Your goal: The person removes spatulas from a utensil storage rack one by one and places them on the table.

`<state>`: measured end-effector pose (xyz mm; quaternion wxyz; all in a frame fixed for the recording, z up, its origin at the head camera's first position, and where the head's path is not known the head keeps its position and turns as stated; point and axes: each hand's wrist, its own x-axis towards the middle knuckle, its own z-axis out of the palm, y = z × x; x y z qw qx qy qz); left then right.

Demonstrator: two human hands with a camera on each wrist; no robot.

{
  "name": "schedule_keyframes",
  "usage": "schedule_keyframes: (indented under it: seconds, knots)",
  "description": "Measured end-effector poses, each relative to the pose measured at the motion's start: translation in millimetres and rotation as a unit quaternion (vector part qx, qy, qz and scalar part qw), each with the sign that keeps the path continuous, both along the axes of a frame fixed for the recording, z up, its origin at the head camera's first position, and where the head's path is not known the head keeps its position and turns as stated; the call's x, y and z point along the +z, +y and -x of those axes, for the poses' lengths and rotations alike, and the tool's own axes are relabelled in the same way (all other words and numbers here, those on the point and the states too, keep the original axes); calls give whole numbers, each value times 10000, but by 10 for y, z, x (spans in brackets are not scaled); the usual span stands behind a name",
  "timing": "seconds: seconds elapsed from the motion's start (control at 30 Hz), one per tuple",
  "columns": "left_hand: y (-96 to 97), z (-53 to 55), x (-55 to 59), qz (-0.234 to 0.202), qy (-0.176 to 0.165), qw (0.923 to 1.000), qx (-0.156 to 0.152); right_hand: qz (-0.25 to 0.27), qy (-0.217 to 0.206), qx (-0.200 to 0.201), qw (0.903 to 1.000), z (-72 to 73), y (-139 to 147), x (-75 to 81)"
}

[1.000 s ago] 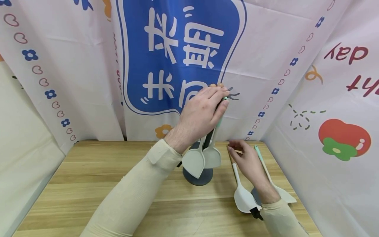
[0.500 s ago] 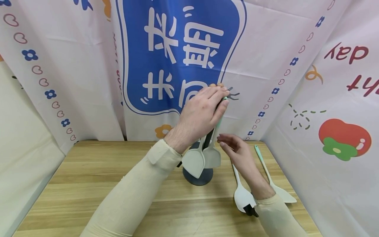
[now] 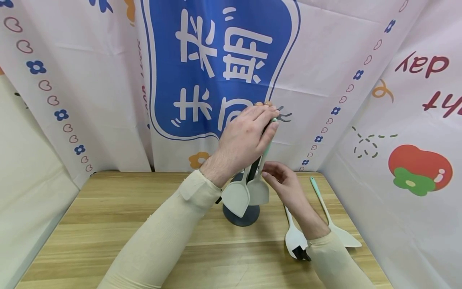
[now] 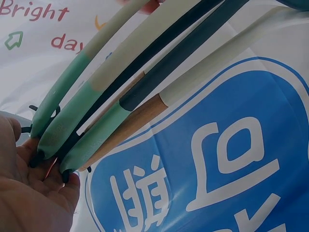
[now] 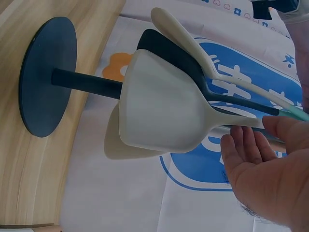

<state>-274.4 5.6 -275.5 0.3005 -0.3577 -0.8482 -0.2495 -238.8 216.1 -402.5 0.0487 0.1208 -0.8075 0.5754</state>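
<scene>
So, nearest the camera there's a cream sleeve (image 3: 155,237) coming up from the bottom left and another at the bottom right, with a black strap piece (image 3: 301,253) by the right wrist. Just past that on the wooden desk (image 3: 108,200), lower right of the frame, a white spatula (image 3: 290,237) lies partly behind the strap piece, and a mint-handled spatula (image 3: 344,237) lies near the desk's right edge. A bit below centre is the round dark base of a utensil stand (image 3: 251,216). Hanging above it are a pointed pale spatula (image 3: 236,198) and, just right of that, a squarer pale turner (image 3: 259,194), plus a dark utensil (image 5: 169,50) between the two in the right wrist view. The right hand (image 3: 286,186), right of centre, has that turner by the neck — thumb on one side, fingers loosely curled on the other. The left hand (image 3: 243,130) is higher, near mid-frame, cupped over the top of the stand with mint handle ends (image 4: 50,142) against it — can't tell whether it's really gripping anything up there. Behind everything hangs a white cloth (image 3: 325,48) with a big blue panel (image 3: 166,60) at top centre.
</scene>
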Motion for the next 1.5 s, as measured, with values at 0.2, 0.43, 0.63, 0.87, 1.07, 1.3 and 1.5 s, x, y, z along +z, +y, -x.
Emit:
schedule_keyframes:
  seconds: [0.2, 0.43, 0.63, 0.87, 1.07, 1.3, 1.5]
  knots:
    - [-1, 1, -1, 0, 10, 10000, 3, -35, 1, -59, 10000, 25, -26, -7]
    - [1, 1, 1, 18, 32, 10000, 15, -10, 30, 9, 10000, 27, -24, -22]
    - [5, 0, 0, 41, -5, 10000, 37, -35, 137, 60, 9999, 5, -3, -25]
    - [7, 4, 1, 36, 61, 10000, 59, -269, 455, 243, 9983, -61, 61, -21]
    - [2, 8, 1, 42, 96, 9999, 58, -555, 764, 364, 9949, -110, 111, -13]
    - [4, 5, 5, 19, 78, 10000, 40, -644, 952, 482, 9922, -168, 151, -20]
    - [3, -3, 1, 31, 49, 10000, 43, -746, 1038, 468, 9907, -220, 158, -16]
